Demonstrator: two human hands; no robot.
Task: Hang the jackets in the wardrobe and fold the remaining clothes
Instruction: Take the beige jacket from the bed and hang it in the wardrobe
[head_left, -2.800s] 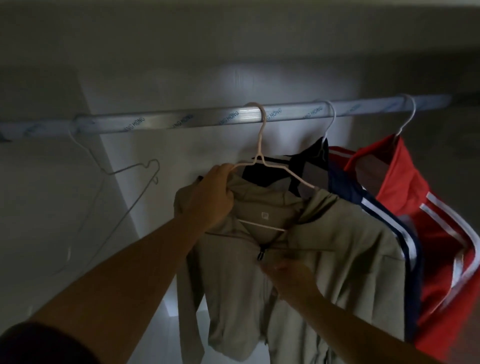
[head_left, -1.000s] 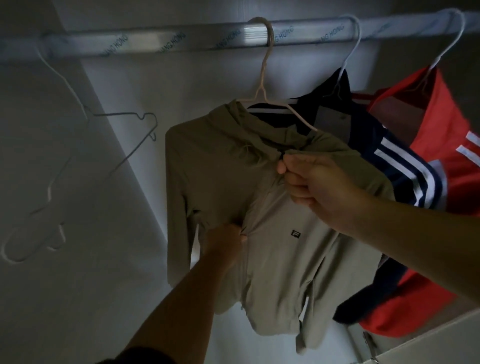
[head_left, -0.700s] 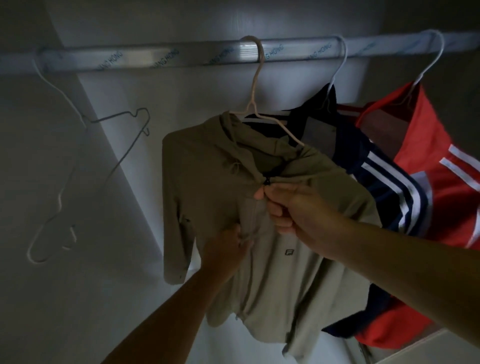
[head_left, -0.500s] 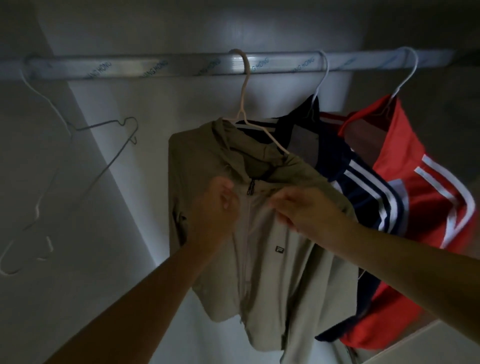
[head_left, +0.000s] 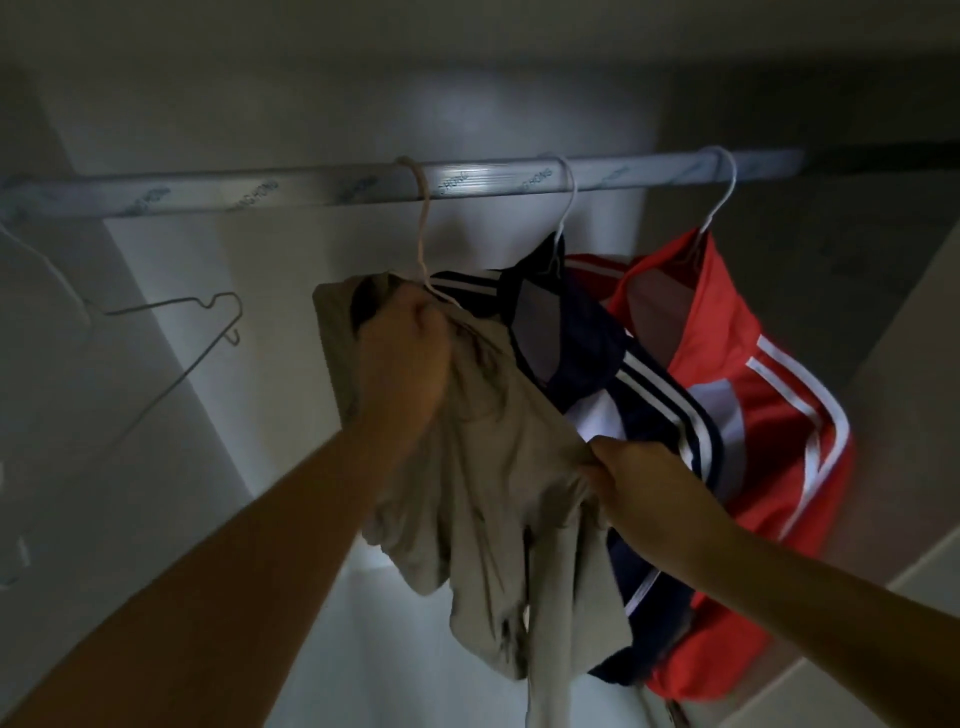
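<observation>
A beige hooded jacket (head_left: 498, 467) hangs on a pale hanger (head_left: 423, 228) from the wardrobe rail (head_left: 311, 189). My left hand (head_left: 400, 364) is shut on the jacket's collar and hood just below the hanger hook. My right hand (head_left: 644, 483) pinches the jacket's right shoulder and pulls the cloth sideways. Behind it hang a navy jacket with white stripes (head_left: 613, 364) and a red jacket with white stripes (head_left: 743, 395), each on a white hanger.
An empty wire hanger (head_left: 182, 332) hangs at the left of the rail, with another partly seen at the far left edge (head_left: 21, 260). The white back wall (head_left: 260, 364) and a side panel (head_left: 909, 364) on the right enclose the dim wardrobe.
My left hand has risen from the zip area to the collar. My right hand has moved down and right to the shoulder, bunching the cloth. The view has tilted up.
</observation>
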